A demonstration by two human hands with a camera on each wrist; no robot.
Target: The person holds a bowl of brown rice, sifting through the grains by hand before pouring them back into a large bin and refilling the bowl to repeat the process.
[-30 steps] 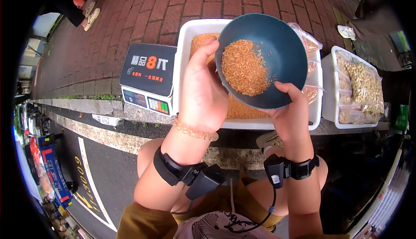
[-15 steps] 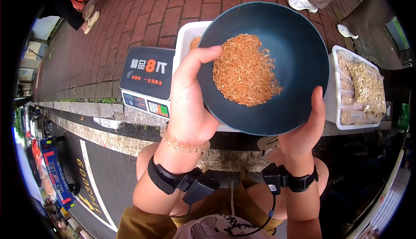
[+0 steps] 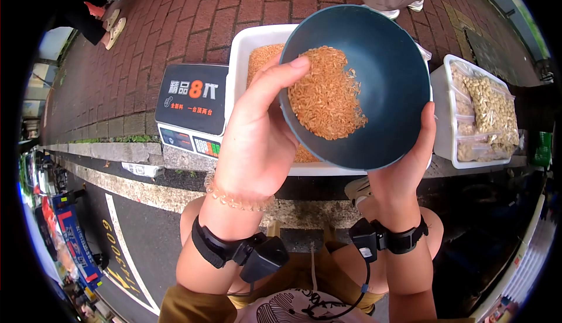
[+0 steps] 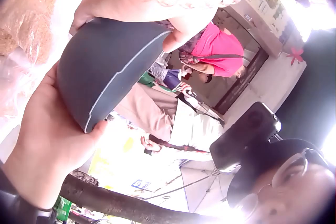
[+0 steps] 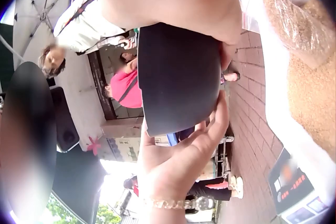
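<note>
Both hands hold a dark blue-green bowl (image 3: 392, 83), tilted, above a white tub (image 3: 238, 68). Reddish-brown rice-like grain (image 3: 328, 100) is heaped against the bowl's left side. My left hand (image 3: 257, 130) grips that side, thumb over the rim at the grain and fingers underneath. On the lower right, my right hand (image 3: 404, 171) holds the bowl with its thumb along the rim. The left wrist view shows the bowl's outside (image 4: 100, 71) and its rough-edged rim. In the right wrist view, the left hand's fingers (image 5: 210, 124) spread under the bowl. More grain (image 3: 263, 59) lies in the tub.
A digital scale (image 3: 193, 100) stands left of the tub. On the right, a white bin (image 3: 443, 118) holds plastic bags of pale nuts or beans (image 3: 492, 109). Red brick paving (image 3: 246, 1) stretches beyond, with passers-by's feet (image 3: 114, 33) on it.
The bowl rose towards the head camera, then sank back slightly. My right thumb moved from inside the bowl to its right rim. A passer-by walked in at the top right.
</note>
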